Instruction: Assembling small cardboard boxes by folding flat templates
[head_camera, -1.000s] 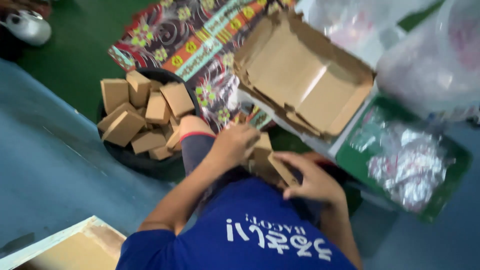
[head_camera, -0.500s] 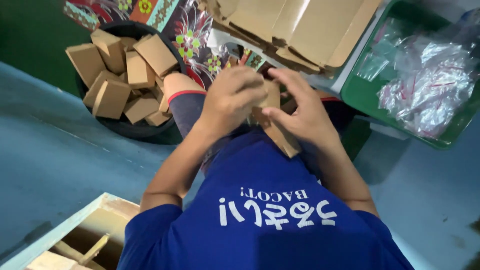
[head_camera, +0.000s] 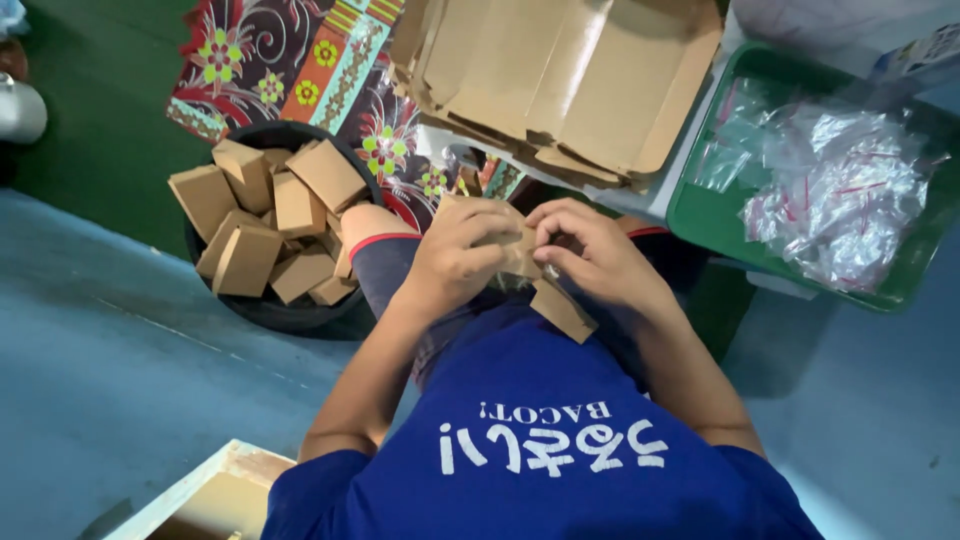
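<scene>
A small brown cardboard box (head_camera: 545, 290) is in both my hands, over my lap. My left hand (head_camera: 465, 250) wraps its left side and my right hand (head_camera: 590, 250) pinches its top; one flap (head_camera: 562, 310) hangs down toward my blue shirt. To the left a black round tub (head_camera: 270, 312) holds several folded brown boxes (head_camera: 275, 215). A stack of flat, unfolded cardboard blanks (head_camera: 560, 80) lies ahead of my hands.
A green tray (head_camera: 700, 215) at the right holds several small clear plastic bags (head_camera: 835, 190). A patterned floral mat (head_camera: 290, 70) lies under the tub and blanks. A wooden crate corner (head_camera: 215, 490) sits at the bottom left on the blue-grey floor.
The view has shifted so my hands and the box sit lower and more to the right in the picture. My fingers have kept working the box's flaps; the tub looks unchanged.
</scene>
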